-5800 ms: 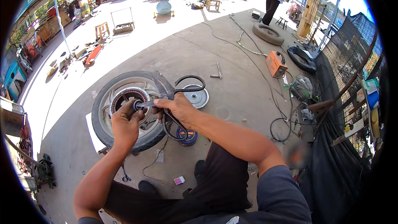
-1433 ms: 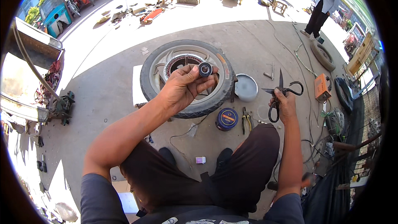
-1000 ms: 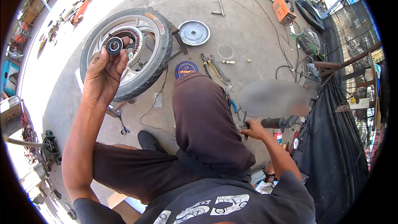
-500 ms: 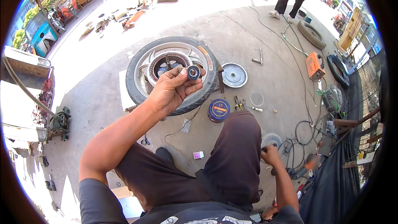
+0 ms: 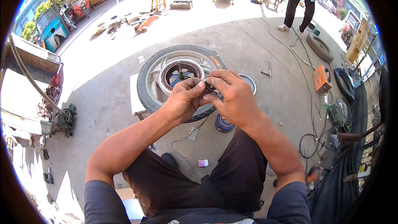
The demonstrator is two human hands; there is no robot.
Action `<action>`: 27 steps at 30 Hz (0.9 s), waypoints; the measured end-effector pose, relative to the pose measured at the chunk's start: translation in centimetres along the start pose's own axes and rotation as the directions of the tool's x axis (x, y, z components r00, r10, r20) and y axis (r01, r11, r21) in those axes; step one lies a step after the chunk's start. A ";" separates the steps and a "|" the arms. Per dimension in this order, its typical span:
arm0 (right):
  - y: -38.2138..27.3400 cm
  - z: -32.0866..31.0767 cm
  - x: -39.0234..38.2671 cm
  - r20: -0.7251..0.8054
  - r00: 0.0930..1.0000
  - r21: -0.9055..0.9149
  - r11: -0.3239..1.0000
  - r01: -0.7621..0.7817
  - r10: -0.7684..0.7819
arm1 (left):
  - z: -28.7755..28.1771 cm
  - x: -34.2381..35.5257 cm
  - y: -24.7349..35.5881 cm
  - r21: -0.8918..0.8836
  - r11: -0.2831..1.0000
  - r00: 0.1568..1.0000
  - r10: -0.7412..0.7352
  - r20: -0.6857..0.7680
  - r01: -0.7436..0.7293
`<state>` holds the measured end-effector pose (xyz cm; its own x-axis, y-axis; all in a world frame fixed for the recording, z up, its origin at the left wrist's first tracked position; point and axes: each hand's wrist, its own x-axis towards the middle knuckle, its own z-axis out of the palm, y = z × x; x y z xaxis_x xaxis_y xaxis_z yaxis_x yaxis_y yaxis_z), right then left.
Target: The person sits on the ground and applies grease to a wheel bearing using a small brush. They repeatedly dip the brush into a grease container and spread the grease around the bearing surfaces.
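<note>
My left hand (image 5: 186,99) and my right hand (image 5: 234,97) meet in front of me, above the near rim of a wheel. Pinched between their fingertips is a small dark ring-shaped bearing (image 5: 210,88), mostly covered by the fingers. Below lies the spoked wheel with a black tyre (image 5: 145,84), flat side up, its hub open and an axle (image 5: 181,71) standing in the middle. A round metal hub cover (image 5: 249,82) is partly hidden behind my right hand. Close to my knee stands a round blue tin (image 5: 224,125), also partly covered.
An orange machine (image 5: 322,80) with cables stands on the right, near loose tyres (image 5: 320,46). A T-shaped wrench (image 5: 267,69) lies beyond the cover. A small pink-and-white box (image 5: 203,163) is between my feet. Another person (image 5: 302,4) stands at the far right.
My right hand has come up from beside my right knee and joined the left at the bearing. The bearing, plainly visible before, is now mostly covered. The view has shifted slightly.
</note>
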<state>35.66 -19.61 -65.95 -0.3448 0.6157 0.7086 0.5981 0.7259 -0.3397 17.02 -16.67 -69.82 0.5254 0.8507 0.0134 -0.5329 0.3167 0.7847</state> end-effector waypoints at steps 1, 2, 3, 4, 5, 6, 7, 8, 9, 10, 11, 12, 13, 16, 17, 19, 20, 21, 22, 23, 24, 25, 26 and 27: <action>0.0 0.6 0.0 -0.007 1.000 -0.008 1.000 -0.002 0.002 | -0.5 0.0 0.0 0.001 1.000 1.000 0.005 -0.001 -0.005; 0.3 1.2 0.1 -0.035 0.999 0.022 1.000 0.003 -0.002 | -1.0 0.1 0.1 0.001 1.000 1.000 0.010 -0.002 -0.010; 1.0 1.7 -0.1 -0.065 0.998 0.048 0.999 0.005 -0.002 | -1.0 0.4 0.2 -0.005 1.000 1.000 0.007 -0.002 -0.007; 1.7 2.2 -0.2 -0.093 0.996 0.073 0.997 0.008 -0.001 | -1.6 0.7 0.1 -0.014 1.000 1.000 0.003 0.007 -0.003; 2.3 2.6 -0.1 -0.109 0.993 0.148 0.989 -0.020 0.037 | -2.2 1.1 0.0 -0.024 1.000 1.000 -0.002 0.017 0.002; 2.8 2.9 0.1 -0.122 0.990 0.228 0.973 -0.047 0.076 | -2.8 1.4 0.1 -0.030 1.000 1.000 -0.007 0.022 0.007; 3.3 3.2 0.2 -0.133 0.984 0.306 0.949 -0.071 0.116 | -3.1 1.7 0.2 -0.035 0.999 1.000 -0.008 0.024 0.009; 3.7 3.2 0.3 -0.127 0.973 0.389 0.912 -0.130 0.193 | -3.5 2.0 0.3 -0.039 0.999 1.000 -0.009 0.028 0.010; 3.7 3.3 0.2 -0.111 0.956 0.469 0.863 -0.189 0.270 | -3.8 2.0 0.4 -0.045 0.999 1.000 -0.011 0.028 0.012; 3.9 3.4 0.1 -0.089 0.935 0.545 0.803 -0.243 0.344 | -4.0 2.0 0.5 -0.055 0.998 0.999 -0.017 0.044 0.020; 4.2 3.6 -0.1 -0.064 0.909 0.585 0.754 -0.300 0.412 | -4.1 2.0 0.7 -0.064 0.998 0.998 -0.023 0.061 0.027; 4.6 3.6 -0.4 -0.036 0.878 0.621 0.699 -0.354 0.477 | -4.1 2.0 0.9 -0.073 0.997 0.997 -0.029 0.078 0.035; 5.0 3.5 -0.6 -0.005 0.843 0.654 0.639 -0.405 0.539 | -4.3 2.0 0.9 -0.076 0.997 0.997 -0.029 0.076 0.035; 6.1 2.8 -0.9 0.060 0.798 0.631 0.596 -0.496 0.600 | -4.9 2.2 0.9 -0.078 0.996 0.997 -0.037 0.074 0.043; 6.6 2.8 -0.8 0.020 0.797 0.636 0.607 -0.477 0.604 | -5.1 2.4 1.0 -0.070 0.997 0.996 -0.039 0.075 0.044; 8.9 2.6 -1.2 0.056 0.776 0.631 0.580 -0.516 0.629 | -5.3 2.8 0.6 -0.055 0.997 0.998 -0.052 0.046 0.055; 10.4 2.7 -1.5 0.072 0.762 0.625 0.566 -0.537 0.643 | -5.8 3.3 0.7 -0.041 0.998 0.998 -0.040 0.054 0.043; 12.1 3.3 -2.1 0.091 0.743 0.623 0.544 -0.562 0.663 | -6.6 3.6 0.2 -0.030 0.999 0.998 -0.019 0.059 0.021; 13.9 4.0 -2.8 0.107 0.723 0.617 0.525 -0.586 0.682 | -7.5 3.7 -0.4 -0.021 1.000 0.998 0.004 0.067 -0.002; 15.1 4.6 -4.2 0.122 0.703 0.612 0.505 -0.609 0.700 | -8.3 3.4 -1.2 -0.006 1.000 0.998 -0.005 0.059 0.005; 16.0 4.9 -4.8 0.129 0.683 0.595 0.495 -0.633 0.719 | -8.5 3.5 -0.7 0.037 0.999 0.998 0.009 0.062 -0.011; 17.1 5.3 -5.6 0.135 0.663 0.577 0.485 -0.657 0.736 | -8.7 3.4 -0.8 0.079 0.997 0.999 0.004 0.044 -0.007; 18.2 5.6 -6.5 0.140 0.643 0.560 0.476 -0.679 0.753 | -8.8 3.5 -1.5 0.070 0.998 0.998 -0.011 0.055 0.007; 18.7 5.9 -7.4 0.184 0.623 0.556 0.442 -0.704 0.761 | -8.9 3.4 -1.7 0.062 0.998 0.998 -0.027 0.051 0.024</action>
<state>45.15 -8.82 -81.18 0.1072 0.9918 0.0690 0.1043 0.0578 -0.9929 13.78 -10.59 -76.60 0.5725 0.8196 0.0238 -0.4785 0.3103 0.8214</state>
